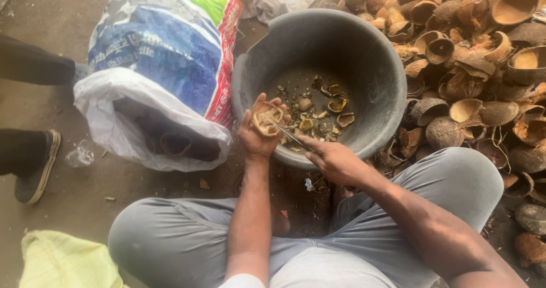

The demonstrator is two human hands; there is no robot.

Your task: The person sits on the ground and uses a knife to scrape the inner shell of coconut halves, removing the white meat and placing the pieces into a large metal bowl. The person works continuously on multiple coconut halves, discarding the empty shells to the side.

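Just beside the one grey tub (pixel 364 66), one open white, blue and green sack (pixel 162 66) lies; over the tub's near rim, the left hand (pixel 259 131) cups a coconut shell (pixel 267 117), the right hand (pixel 333 160) grips a knife (pixel 291 135).

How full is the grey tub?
Nearly empty: the tub holds only scattered shell bits on its bare bottom.

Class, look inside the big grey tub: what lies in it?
Inside the tub lie scattered coconut pieces and crumbs. The left hand and its shell half cover the near edge.
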